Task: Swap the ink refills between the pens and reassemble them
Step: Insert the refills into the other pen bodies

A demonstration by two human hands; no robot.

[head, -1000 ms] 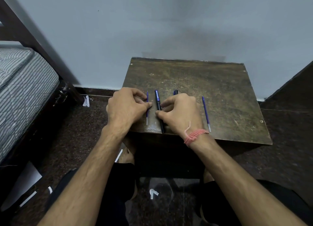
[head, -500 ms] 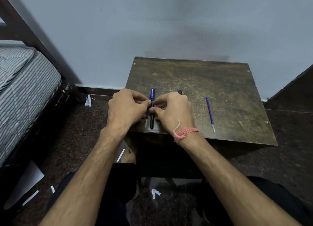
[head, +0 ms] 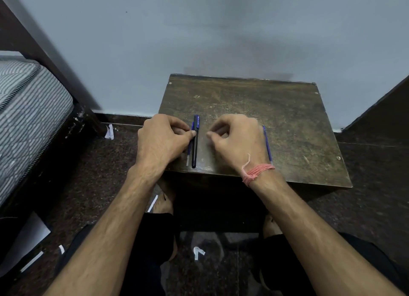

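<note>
The slim blue ink refill (head: 188,150) and black pen barrel (head: 194,145) lie loose beside each other near the brown wooden bench's (head: 287,118) front edge, left hand (head: 161,138) fingers curled, touching them. Right hand (head: 236,140) is curled, apparently empty; another blue refill (head: 267,144) lies just right of it. Reassembly seems pending.

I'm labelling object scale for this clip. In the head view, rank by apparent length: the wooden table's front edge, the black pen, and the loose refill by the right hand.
1. Wooden table front edge.
2. Black pen.
3. Loose refill, partly hidden by the right hand, so 2 and 3 are unsure.
</note>
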